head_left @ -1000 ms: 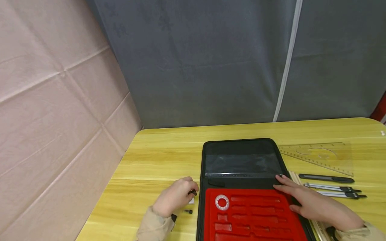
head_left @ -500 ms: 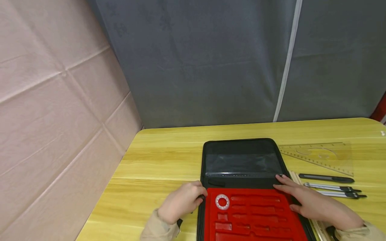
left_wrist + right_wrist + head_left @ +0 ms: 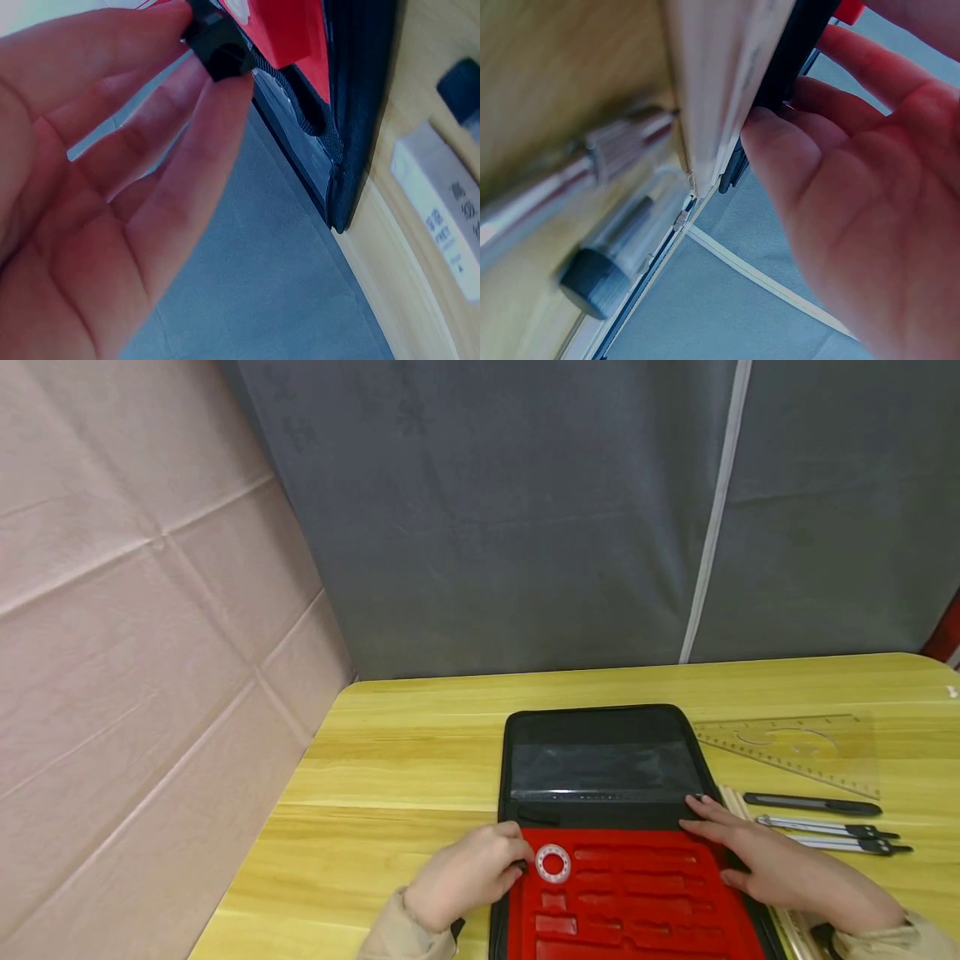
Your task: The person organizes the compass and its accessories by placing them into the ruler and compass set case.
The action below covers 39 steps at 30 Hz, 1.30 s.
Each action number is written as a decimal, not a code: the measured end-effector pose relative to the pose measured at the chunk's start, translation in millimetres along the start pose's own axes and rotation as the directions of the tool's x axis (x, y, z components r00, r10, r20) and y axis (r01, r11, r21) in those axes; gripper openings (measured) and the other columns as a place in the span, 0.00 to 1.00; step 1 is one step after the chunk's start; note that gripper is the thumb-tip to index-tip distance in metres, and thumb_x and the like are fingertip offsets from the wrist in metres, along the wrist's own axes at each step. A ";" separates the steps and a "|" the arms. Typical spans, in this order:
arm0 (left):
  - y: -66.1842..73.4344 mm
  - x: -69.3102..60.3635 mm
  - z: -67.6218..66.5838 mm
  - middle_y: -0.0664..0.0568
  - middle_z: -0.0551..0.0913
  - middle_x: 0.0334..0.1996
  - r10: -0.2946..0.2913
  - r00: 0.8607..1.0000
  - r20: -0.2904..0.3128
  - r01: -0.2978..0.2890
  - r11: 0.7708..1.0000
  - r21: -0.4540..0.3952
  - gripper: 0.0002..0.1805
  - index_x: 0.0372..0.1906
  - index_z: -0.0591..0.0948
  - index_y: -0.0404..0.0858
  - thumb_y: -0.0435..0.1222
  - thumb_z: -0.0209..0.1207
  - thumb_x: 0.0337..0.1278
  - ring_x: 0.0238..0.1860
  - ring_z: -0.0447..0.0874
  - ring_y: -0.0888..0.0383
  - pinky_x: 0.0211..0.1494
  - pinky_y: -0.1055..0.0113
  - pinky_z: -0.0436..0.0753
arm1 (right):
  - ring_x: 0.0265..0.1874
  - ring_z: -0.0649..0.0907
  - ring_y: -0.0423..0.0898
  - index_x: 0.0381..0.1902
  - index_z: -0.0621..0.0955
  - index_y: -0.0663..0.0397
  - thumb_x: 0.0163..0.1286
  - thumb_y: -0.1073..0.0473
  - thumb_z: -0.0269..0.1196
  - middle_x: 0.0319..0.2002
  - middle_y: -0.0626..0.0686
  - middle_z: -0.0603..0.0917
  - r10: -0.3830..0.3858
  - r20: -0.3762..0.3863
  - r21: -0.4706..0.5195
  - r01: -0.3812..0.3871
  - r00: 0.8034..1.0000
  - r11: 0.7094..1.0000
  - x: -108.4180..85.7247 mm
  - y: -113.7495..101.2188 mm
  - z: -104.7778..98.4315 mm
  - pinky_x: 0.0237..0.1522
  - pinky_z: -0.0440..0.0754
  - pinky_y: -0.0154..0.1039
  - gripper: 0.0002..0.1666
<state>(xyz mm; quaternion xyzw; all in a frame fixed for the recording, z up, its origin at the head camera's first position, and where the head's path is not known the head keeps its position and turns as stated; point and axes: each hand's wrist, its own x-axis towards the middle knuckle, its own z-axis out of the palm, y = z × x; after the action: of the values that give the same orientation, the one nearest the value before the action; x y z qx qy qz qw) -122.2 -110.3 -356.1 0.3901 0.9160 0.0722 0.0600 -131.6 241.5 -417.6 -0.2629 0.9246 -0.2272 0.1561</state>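
Note:
My left hand [image 3: 476, 872] pinches a small black block [image 3: 225, 52] between thumb and fingertips. A round opening shows in the block's face in the left wrist view. This hand hovers at the left edge of a red moulded tray [image 3: 534, 902], beside a white ring [image 3: 553, 879] seated in it. The tray lies in an opened black zip case [image 3: 600, 727]. On the case's right edge rests my right hand [image 3: 787, 864], its fingers spread and fairly straight. In the right wrist view, its fingertips touch the case's black rim [image 3: 795, 52].
Right of the case lie a clear set square [image 3: 855, 752], a black pen-like tool [image 3: 813, 803], two compasses [image 3: 813, 826] and long pale rulers [image 3: 795, 935]. A clear tube with a black cap [image 3: 596, 281] lies there too. A small white box [image 3: 442, 210] sits left of the case.
My left hand has moved right with the black block, from the table beside the case to the red tray's left edge. The right hand has stayed in place.

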 end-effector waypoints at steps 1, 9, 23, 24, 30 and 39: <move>0.5 0.1 0.7 0.59 0.76 0.29 0.005 1.000 -0.004 -0.005 1.000 0.004 0.08 0.37 0.84 0.44 0.32 0.63 0.49 0.28 0.71 0.70 0.34 0.83 0.72 | 0.63 0.56 0.67 0.59 0.71 0.59 0.51 0.66 0.66 0.66 0.66 0.58 -0.002 -0.002 0.006 0.002 1.000 1.000 -0.2 0.4 0.4 0.48 0.69 0.62 0.35; 4.6 1.5 5.4 0.60 0.77 0.29 0.064 0.998 -0.026 -0.063 0.997 0.044 0.09 0.37 0.84 0.44 0.32 0.64 0.48 0.29 0.72 0.71 0.34 0.85 0.72 | 0.66 0.53 0.59 0.59 0.71 0.60 0.52 0.66 0.66 0.65 0.67 0.58 -0.011 -0.011 0.009 0.011 1.000 1.000 -2.1 2.8 1.8 0.49 0.66 0.66 0.35; 11.5 3.3 5.8 0.61 0.77 0.29 0.144 0.989 -0.030 -0.142 0.989 0.047 0.09 0.37 0.84 0.44 0.33 0.64 0.47 0.29 0.71 0.73 0.35 0.87 0.70 | 0.61 0.57 0.69 0.59 0.71 0.60 0.51 0.66 0.66 0.66 0.67 0.58 0.005 0.002 0.011 -0.005 1.000 1.000 -0.9 -1.7 -0.7 0.48 0.70 0.62 0.35; 12.0 3.5 6.1 0.61 0.77 0.29 0.145 0.989 -0.030 -0.143 0.989 0.045 0.09 0.37 0.84 0.44 0.33 0.64 0.47 0.30 0.72 0.73 0.35 0.87 0.70 | 0.61 0.57 0.69 0.59 0.71 0.60 0.51 0.66 0.66 0.66 0.66 0.58 0.006 0.004 0.008 -0.006 1.000 1.000 -0.8 -1.7 -0.9 0.47 0.71 0.60 0.35; 14.0 4.9 7.6 0.61 0.77 0.28 0.158 0.987 -0.031 -0.157 0.987 0.037 0.09 0.36 0.84 0.45 0.32 0.63 0.47 0.29 0.71 0.73 0.33 0.87 0.69 | 0.61 0.57 0.69 0.59 0.71 0.59 0.51 0.66 0.66 0.66 0.66 0.57 0.011 0.005 0.008 -0.011 1.000 1.000 -0.2 -1.9 -1.4 0.48 0.70 0.60 0.35; 15.3 5.3 8.8 0.61 0.77 0.29 0.178 0.983 -0.033 -0.176 0.983 0.054 0.09 0.37 0.84 0.45 0.32 0.63 0.46 0.29 0.71 0.73 0.33 0.87 0.69 | 0.61 0.57 0.69 0.59 0.71 0.59 0.51 0.66 0.66 0.66 0.66 0.58 0.016 0.010 0.004 -0.016 1.000 1.000 -0.3 -2.6 -1.9 0.48 0.71 0.58 0.34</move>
<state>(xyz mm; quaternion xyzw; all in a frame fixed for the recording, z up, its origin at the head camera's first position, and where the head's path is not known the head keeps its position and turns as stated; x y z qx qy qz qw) -113.7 -95.2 -362.3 0.4700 0.8802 0.0610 0.0260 -131.0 240.3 -414.7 -0.2563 0.9254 -0.2265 0.1632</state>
